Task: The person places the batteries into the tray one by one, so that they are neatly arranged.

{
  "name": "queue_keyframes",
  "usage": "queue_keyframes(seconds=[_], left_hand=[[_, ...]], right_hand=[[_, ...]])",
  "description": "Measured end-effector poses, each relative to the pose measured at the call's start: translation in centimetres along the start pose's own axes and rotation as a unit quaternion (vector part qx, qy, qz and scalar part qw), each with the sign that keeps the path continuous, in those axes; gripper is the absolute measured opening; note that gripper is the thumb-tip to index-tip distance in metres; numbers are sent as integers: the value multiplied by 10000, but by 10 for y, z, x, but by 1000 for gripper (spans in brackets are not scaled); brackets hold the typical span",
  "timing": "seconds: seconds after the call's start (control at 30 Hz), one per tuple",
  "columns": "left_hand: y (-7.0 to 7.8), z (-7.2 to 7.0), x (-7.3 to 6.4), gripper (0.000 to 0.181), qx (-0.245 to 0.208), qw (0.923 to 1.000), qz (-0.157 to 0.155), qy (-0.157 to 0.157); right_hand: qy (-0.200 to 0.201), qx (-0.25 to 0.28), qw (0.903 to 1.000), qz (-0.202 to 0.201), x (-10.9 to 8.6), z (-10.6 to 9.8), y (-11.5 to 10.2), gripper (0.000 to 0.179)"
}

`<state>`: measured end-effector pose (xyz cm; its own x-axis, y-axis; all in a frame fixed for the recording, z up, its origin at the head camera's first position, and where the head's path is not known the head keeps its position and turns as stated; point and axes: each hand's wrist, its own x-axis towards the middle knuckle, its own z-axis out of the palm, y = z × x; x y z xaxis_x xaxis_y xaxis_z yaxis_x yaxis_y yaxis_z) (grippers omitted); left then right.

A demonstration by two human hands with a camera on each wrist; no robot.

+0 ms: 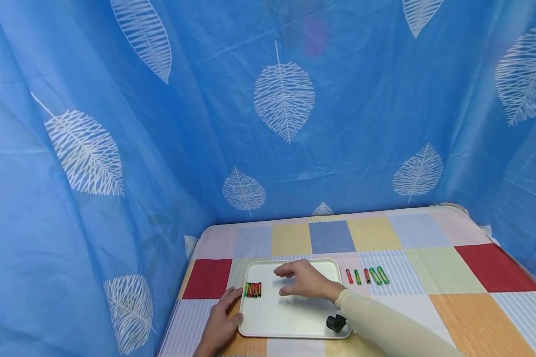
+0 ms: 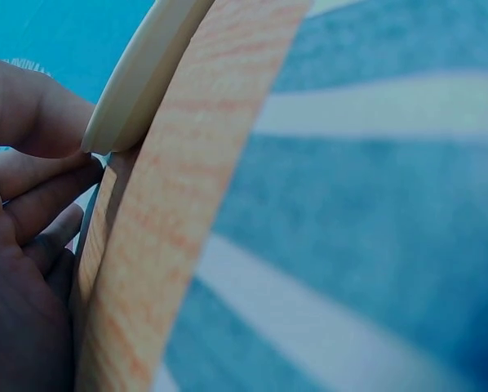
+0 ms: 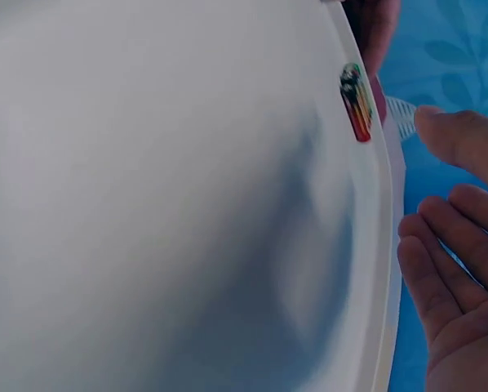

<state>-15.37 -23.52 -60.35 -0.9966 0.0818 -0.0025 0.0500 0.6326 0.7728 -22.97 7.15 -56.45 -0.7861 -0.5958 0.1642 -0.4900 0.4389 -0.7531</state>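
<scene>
A white tray [image 1: 290, 322] lies on the patchwork cloth. Inside it, against the left side, several red and green batteries [image 1: 252, 290] stand in a tight row, also visible as a bundle of batteries [image 3: 357, 102] in the right wrist view. My left hand [image 1: 222, 320] rests at the tray's left edge, its thumb touching the tray rim [image 2: 138, 77] in the left wrist view. Over the middle of the tray hovers my right hand [image 1: 307, 280], fingers spread and holding nothing. In the right wrist view, the right hand [image 3: 464, 245] has its thumb apart from the fingers.
On the cloth right of the tray, several loose batteries [image 1: 367, 276], red and green, lie spaced in a row. A black object [image 1: 336, 324] sits by the right wrist over the tray's near right corner. Blue leaf-print curtains [image 1: 330, 124] surround the table.
</scene>
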Motion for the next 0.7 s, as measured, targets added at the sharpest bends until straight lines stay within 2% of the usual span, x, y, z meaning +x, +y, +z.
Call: queue_keyframes(seconds=[0.3,0.7], left_hand=[[-3,0,-1,66,22,9999,100,10],[-2,1,1,67,-17,10000,-18,-31]], right_hand=[[53,237,9997,70,-25,-28,7,52],[67,435,9989,171,-56,-66,19,52]])
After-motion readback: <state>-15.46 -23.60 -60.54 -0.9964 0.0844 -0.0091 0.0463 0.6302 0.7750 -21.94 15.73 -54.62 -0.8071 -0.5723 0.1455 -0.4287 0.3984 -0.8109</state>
